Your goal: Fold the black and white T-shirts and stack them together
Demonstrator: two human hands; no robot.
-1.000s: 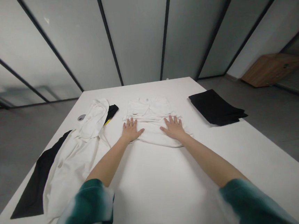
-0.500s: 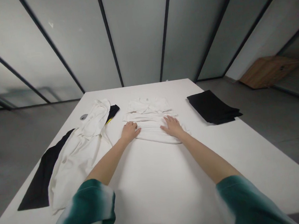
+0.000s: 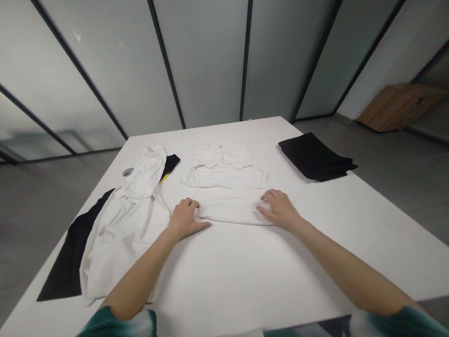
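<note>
White cloth [image 3: 233,210] looks soft and light, easiest held at its ends toward the worktop [image 3: 242,282]'s side edges, where bent, parted fingers [image 3: 189,202] rest.

The garment in the middle [image 3: 224,160] is white, and the desk [image 3: 234,278] is white also. The garment at the left [image 3: 121,245] is of white colour too, with black cloth [image 3: 69,260] beside it. The narrow strip [image 3: 164,177] is yellow, and the round disc [image 3: 128,171] is grey. The folded stack [image 3: 313,154] is black. On the sleeves [image 3: 109,336], green passes softly into white. The wall panels [image 3: 206,49] are pale grey, with dark frames [image 3: 166,58].
</note>
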